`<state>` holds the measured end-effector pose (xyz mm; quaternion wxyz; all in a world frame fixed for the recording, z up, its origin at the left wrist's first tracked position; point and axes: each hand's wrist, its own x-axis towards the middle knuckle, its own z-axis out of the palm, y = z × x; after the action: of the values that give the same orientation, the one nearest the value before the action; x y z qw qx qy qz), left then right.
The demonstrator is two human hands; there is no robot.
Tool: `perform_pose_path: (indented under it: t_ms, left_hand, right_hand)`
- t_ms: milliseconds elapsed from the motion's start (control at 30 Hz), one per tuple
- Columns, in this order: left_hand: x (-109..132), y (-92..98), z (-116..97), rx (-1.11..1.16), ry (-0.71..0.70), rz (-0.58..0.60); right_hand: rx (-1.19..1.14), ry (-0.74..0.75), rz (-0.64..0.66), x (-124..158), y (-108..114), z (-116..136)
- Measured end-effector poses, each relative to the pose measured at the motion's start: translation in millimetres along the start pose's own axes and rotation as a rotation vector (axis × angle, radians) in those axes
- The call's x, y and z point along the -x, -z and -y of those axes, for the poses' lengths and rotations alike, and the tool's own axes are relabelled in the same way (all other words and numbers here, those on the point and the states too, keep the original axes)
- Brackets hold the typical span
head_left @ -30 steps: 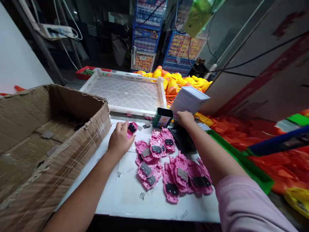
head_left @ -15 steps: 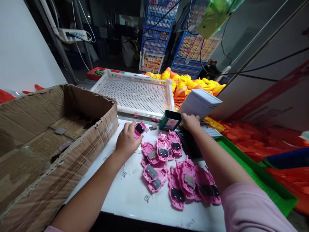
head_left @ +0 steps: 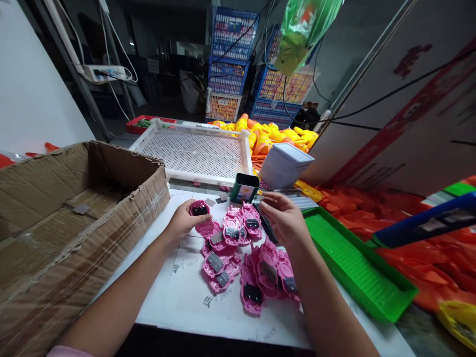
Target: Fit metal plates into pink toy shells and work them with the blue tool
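My left hand grips a pink plastic shell by its edge, thumb across the front; a black rectangular pad shows in the shell's upper part. My right hand is held over a black tray, partly covering it. Its fingers are bent together, and whatever they may pinch is too small to make out. Between my forearms lie two loose heaps of similar pink shells with black or grey pads. Just left of my right fingers stands a dark green container with a picture label.
An open cardboard box stands at left. Behind the worktop lies a white perforated tray. A white stack and yellow parts are farther back. A green tray sits at right, beside orange material.
My right hand has drawn back from beside the green container towards me. My left hand still holds the pink shell, now lower. The whole view has shifted slightly.
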<state>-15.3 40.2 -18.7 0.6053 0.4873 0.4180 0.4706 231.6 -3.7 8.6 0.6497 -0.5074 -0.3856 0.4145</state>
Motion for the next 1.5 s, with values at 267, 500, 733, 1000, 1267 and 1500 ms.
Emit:
perform_pose_path:
  t_ms: [267,500,733,1000,1267,1500]
  left_hand:
    - [23,-17.3,-2,0.255,0.078,-0.046]
    - [30,-25.1,1,0.304,0.148,0.022]
    - [32,-30.7,12,0.328,0.106,0.055]
    - [38,-33.3,5,0.292,0.104,0.073]
    - [39,-32.5,4,0.310,0.094,0.080]
    - [42,-31.6,1,0.324,0.081,0.101]
  right_hand:
    - [-0.075,-0.269,0.152,41,-22,-17]
    - [0.027,-0.211,0.216,49,-24,-24]
    - [0.103,-0.131,0.164,45,-25,-26]
    - [0.148,-0.132,0.249,39,-17,-33]
    - [0.193,-0.104,0.246,44,-22,-21]
    - [0.347,-0.117,0.367,42,-19,-17]
